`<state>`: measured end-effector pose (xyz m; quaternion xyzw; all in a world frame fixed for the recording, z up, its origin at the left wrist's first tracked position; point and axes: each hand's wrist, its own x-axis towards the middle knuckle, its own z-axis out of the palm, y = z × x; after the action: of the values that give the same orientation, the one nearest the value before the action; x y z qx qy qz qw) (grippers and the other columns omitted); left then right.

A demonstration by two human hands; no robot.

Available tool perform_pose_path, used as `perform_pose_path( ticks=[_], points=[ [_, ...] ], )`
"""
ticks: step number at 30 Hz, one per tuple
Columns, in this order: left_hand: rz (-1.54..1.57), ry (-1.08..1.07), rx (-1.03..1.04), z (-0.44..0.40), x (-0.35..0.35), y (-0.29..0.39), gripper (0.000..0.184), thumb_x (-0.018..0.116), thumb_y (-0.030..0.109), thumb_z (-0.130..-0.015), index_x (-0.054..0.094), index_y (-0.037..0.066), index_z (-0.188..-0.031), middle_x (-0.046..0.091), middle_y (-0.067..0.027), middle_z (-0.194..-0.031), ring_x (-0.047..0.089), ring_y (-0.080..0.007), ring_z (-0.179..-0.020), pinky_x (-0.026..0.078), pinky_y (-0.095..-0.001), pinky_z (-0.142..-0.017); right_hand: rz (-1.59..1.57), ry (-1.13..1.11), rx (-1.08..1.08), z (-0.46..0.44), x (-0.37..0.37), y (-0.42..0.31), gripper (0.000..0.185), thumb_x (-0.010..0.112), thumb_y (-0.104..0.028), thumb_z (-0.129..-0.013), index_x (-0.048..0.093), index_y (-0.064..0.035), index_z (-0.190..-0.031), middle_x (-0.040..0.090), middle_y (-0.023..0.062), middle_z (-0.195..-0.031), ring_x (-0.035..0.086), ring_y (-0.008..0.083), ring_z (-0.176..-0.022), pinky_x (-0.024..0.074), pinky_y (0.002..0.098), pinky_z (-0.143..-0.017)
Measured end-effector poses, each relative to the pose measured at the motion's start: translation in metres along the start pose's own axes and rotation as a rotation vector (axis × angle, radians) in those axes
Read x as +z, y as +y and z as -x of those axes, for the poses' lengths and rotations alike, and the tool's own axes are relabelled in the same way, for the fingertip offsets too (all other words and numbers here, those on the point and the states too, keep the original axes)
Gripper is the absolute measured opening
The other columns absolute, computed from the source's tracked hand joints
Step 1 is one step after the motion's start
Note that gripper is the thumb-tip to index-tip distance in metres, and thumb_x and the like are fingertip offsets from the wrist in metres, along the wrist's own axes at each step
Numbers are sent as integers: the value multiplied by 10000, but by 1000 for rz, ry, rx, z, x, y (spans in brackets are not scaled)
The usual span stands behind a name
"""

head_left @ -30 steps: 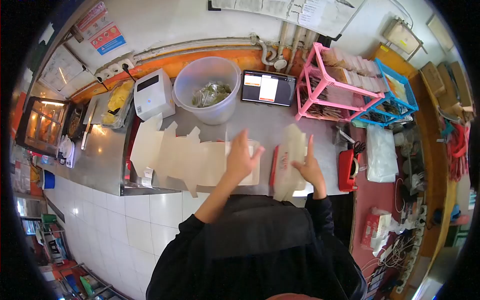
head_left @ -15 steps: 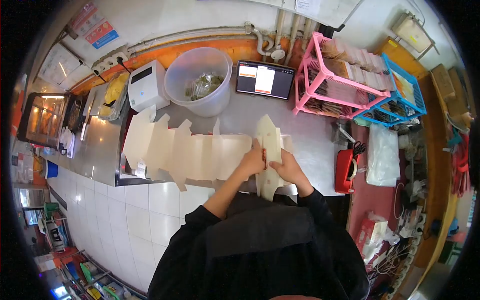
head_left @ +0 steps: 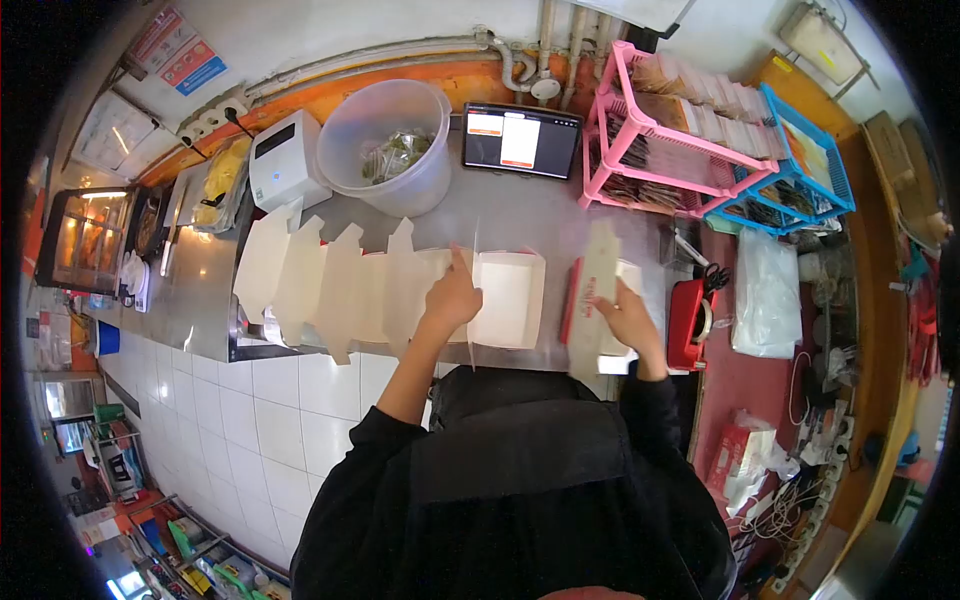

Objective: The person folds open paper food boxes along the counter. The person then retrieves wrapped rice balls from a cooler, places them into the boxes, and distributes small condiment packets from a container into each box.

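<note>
Several open white cardboard food boxes (head_left: 355, 300) stand in a row along the counter's front edge, lids and tabs raised. The box at the row's right end (head_left: 510, 298) shows its pale inside, a thin panel upright at its left side. My left hand (head_left: 453, 300) is against that panel, index finger stretched out; the other fingers partly hide. My right hand (head_left: 634, 320) grips a folded cardboard box blank (head_left: 598, 260), white with red print and slightly blurred. Behind and beside it, a pale cardboard piece (head_left: 628, 275) shows on the counter.
A plastic tub (head_left: 340, 170) with bagged greens stands behind the boxes, near a tablet screen (head_left: 521, 142). Pink racks (head_left: 655, 150) and blue baskets (head_left: 835, 190) hold packets. A red tape dispenser (head_left: 687, 330), scissors (head_left: 716, 277) and plastic bags (head_left: 768, 300) are right.
My hands have come apart: the left moved left to the box row, the right moved right with the cardboard. The box at the row's right end is now uncovered.
</note>
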<state>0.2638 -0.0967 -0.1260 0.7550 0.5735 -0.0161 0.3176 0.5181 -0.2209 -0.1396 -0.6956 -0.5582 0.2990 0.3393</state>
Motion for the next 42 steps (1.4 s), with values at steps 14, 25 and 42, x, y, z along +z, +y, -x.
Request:
perform_pose_path(
  ticks=[14,25,42],
  points=[
    [107,-320,247,-27,89,74,953,636,238,-718,-9,-106,-1329,440,-369,-1138,532,-452,-975,436,-438,-850,-256,-189,92,-11,44,-1,286,532,-62,-778,541,35,-1047,624,191,-912,607,276,-816,458,351,-758],
    [-11,-259,93,-27,48,28,895,532,42,-689,-69,-89,-1338,346,-376,-1243,530,-459,-975,445,-436,-848,-212,72,19,48,-89,-73,319,538,-54,-782,512,27,-1089,617,195,-950,611,254,-878,452,327,-764],
    [295,-220,346,-27,58,94,895,626,237,-726,65,-102,-1334,357,-348,-1252,457,-439,-1093,391,-433,-915,-730,-231,428,-11,38,68,397,533,-221,-840,493,-5,-1171,589,112,-1029,574,198,-926,468,289,-766]
  ],
)
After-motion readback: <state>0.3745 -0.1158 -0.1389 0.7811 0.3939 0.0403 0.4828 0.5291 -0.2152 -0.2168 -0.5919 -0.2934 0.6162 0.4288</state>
